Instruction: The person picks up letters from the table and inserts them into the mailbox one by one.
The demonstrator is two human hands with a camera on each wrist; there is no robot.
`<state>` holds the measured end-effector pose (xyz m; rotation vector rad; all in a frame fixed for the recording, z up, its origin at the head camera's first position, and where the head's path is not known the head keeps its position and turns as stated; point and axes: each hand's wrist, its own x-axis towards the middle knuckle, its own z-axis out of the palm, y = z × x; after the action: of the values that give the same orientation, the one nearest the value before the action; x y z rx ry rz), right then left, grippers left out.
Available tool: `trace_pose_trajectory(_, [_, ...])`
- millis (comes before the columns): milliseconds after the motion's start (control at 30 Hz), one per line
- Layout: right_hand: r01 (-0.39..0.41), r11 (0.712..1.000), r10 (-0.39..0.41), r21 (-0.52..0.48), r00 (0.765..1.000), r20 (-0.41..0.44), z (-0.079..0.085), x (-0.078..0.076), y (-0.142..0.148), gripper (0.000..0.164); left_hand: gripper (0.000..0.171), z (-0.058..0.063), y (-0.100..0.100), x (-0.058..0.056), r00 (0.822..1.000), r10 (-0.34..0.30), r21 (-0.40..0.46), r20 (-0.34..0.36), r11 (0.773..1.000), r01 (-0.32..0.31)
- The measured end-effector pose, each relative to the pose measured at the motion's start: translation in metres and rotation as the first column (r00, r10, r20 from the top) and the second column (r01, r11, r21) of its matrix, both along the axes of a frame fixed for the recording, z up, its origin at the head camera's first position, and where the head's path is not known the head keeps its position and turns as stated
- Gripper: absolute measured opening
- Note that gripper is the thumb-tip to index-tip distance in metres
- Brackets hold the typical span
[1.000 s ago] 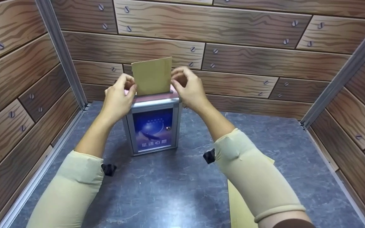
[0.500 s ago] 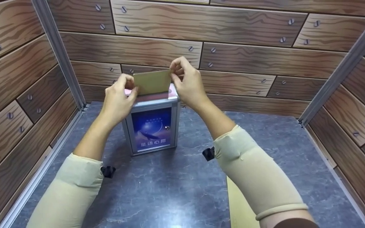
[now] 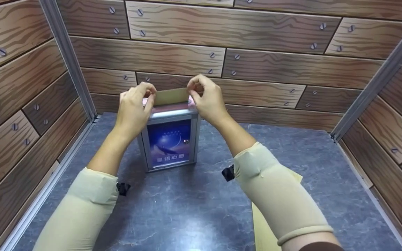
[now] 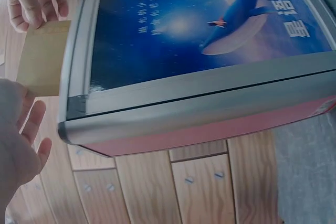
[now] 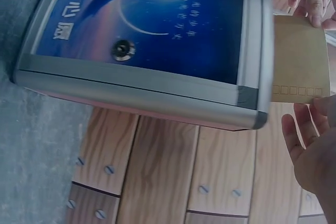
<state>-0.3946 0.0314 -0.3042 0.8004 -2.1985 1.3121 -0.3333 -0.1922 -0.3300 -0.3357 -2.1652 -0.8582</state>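
Note:
A brown paper envelope [image 3: 171,97] stands upright in the top of a silver-framed box [image 3: 195,139], its lower part hidden inside. Printed squares show along one edge of the envelope [image 5: 299,61] in the right wrist view. My left hand [image 3: 133,106] pinches the envelope's left edge close above the box top. At the upper right corner, my right hand [image 3: 208,99] pinches it between thumb and index finger. In the right wrist view, the other fingers of the right hand [image 5: 317,148] are spread. The box front carries a blue whale picture [image 3: 169,144] and a round lock [image 5: 123,50].
The box stands on a grey marbled tabletop [image 3: 176,209]. A flat yellowish-brown paper piece [image 3: 263,230] lies partly under the right forearm. Wood-patterned panels [image 3: 274,66] rise behind and at both sides, with metal posts [image 3: 70,59] at the corners.
The envelope has sunk deeper into the box, leaving only a low strip above it. My right hand moved up to its corner, then came down with it. The left hand shifted slightly right.

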Motion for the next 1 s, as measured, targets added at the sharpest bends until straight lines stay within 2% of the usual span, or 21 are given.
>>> trace_pose_trajectory(233, [0.013,1.0,-0.014,0.011,0.996,0.092,-0.02,-0.009,0.002,0.005,0.006,-0.012,-0.001,-0.006,0.996,0.028,-0.013,0.082,1.0,-0.027])
trace_pose_trajectory(367, [0.039,0.999,-0.043,0.037,0.993,0.106,-0.027,-0.012,0.002,0.006,0.007,-0.017,0.0,-0.007,0.99,0.055,-0.006,0.127,0.998,-0.055])
trace_pose_trajectory(500, [0.049,0.997,-0.055,0.066,0.993,0.104,-0.03,-0.013,0.002,0.012,0.007,-0.021,-0.001,-0.01,0.987,0.098,-0.009,0.131,0.995,-0.097])
trace_pose_trajectory(700, [0.046,0.998,-0.05,0.039,0.993,0.106,-0.035,-0.008,0.013,0.016,0.012,-0.022,0.0,-0.004,0.98,0.144,-0.002,0.138,0.989,-0.145])
trace_pose_trajectory(867, [0.045,0.999,-0.044,-0.004,0.991,0.124,-0.035,-0.003,0.028,0.019,0.015,-0.018,0.002,0.002,0.981,0.134,0.023,0.143,0.99,-0.139])
trace_pose_trajectory(1000, [0.029,0.999,-0.023,-0.038,0.99,0.138,-0.037,0.001,0.043,0.02,0.018,-0.018,0.01,0.011,0.985,0.119,0.052,0.126,0.991,-0.126])
